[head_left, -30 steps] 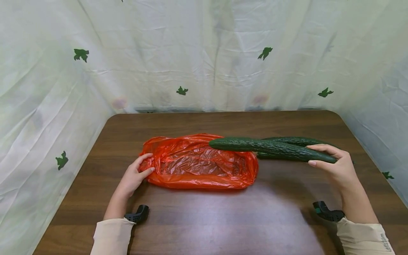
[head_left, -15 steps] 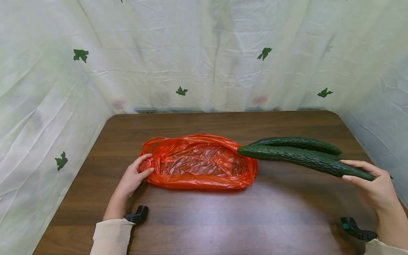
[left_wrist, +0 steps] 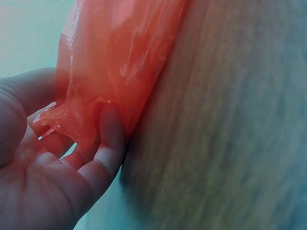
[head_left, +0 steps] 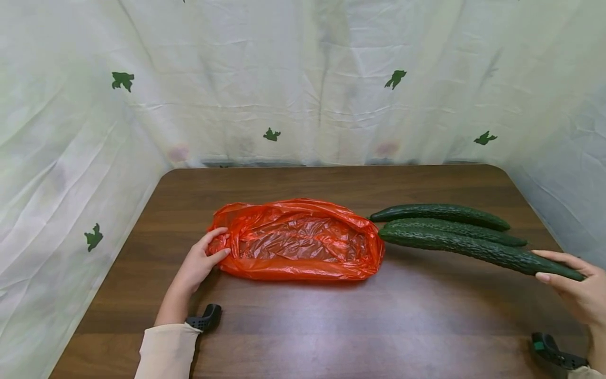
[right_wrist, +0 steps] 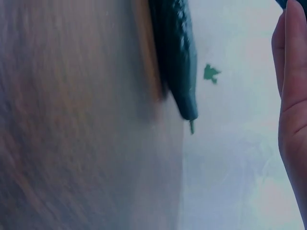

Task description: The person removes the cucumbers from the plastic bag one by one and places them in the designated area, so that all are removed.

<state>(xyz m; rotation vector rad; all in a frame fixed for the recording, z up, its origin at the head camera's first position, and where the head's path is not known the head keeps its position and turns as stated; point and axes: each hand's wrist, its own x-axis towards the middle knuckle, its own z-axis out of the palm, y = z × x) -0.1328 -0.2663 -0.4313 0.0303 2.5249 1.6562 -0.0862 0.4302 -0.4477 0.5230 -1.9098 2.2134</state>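
A crinkled red plastic bag (head_left: 303,237) lies spread on the table, its mouth facing up. My left hand (head_left: 196,266) holds the bag's left end; in the left wrist view, the fingers (left_wrist: 112,127) curl about the thin film. On the right, my right hand (head_left: 575,287) grips the right end of a long dark green cucumber (head_left: 466,248) between thumb and fingers. That cucumber slants, its far tip at the bag's right edge. Behind it lie two more cucumbers, a curved one (head_left: 440,211) farthest back and another (head_left: 456,228) partly covered by the held one.
The brown wooden table (head_left: 331,326) has rounded far corners. Pale cloth curtains (head_left: 307,95) with green leaf or bird-shaped patches hang around its back and sides. In the right wrist view, a cucumber end with a stem (right_wrist: 180,81) shows near the table edge.
My right hand has moved right and nearer, drawing the cucumber from above the bag's mouth to its right side. The left hand and the bag have stayed in place.
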